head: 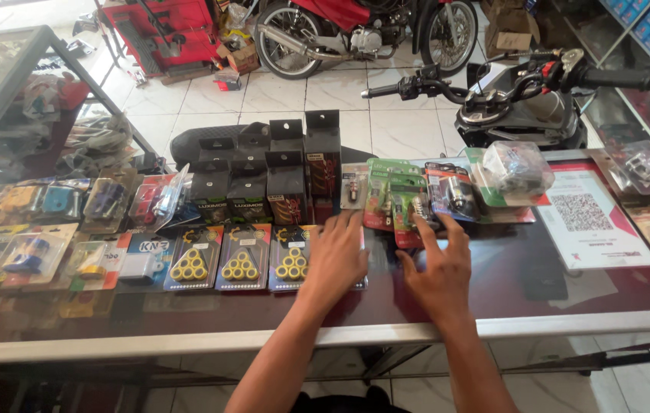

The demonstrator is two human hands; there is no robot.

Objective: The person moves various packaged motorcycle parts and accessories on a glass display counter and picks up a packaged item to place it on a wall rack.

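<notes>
Both forearms are reaching in from the near edge, over the metal rim of the glass counter (539, 325). Left hand (334, 256) is lying palm down, fingers spread and flat, pressing on a blister card of yellow rollers (292, 258) and gripping nothing. Right hand (440, 268) is hovering just beside it, also palm down and open, its fingertips touching the near edge of a green bulb pack (405, 205). Counting now: three roller cards are lying side by side in the near row, each showing yellow rollers stacked in a triangle, and the left hand is covering part of the rightmost one. Behind them, black boxes (287, 183) are standing upright in a cluster, about seven, though the far ones are overlapping and hard to separate. To the right, four or five bulb packs are fanning out, overlapping each other. Far left, small blister packs are blurring under glare and their contents are impossible to make out. Beyond the counter, a parked scooter (524, 107) is cut off at the right.
</notes>
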